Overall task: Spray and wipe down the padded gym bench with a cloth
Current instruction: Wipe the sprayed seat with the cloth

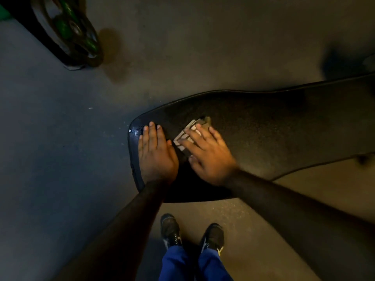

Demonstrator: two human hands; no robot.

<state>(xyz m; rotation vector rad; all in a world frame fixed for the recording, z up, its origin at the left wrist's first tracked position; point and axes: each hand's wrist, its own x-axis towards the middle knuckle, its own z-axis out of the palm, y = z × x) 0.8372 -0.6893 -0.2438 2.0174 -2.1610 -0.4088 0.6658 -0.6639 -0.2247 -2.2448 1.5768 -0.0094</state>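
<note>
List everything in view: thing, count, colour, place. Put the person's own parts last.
padded bench: one, black, running from centre to right edge, wet sheen at its left end
cloth: one, pale checked, flat on the bench under the right hand
weight plate: one, black and green, on a dark frame at top left
floor: grey, around the bench
shoes: two, dark, on the floor below the bench
trouser legs: two, blue, bottom centre
left hand: one, flat on the bench's left end
right hand: one, fingers spread, pressing the cloth
</note>
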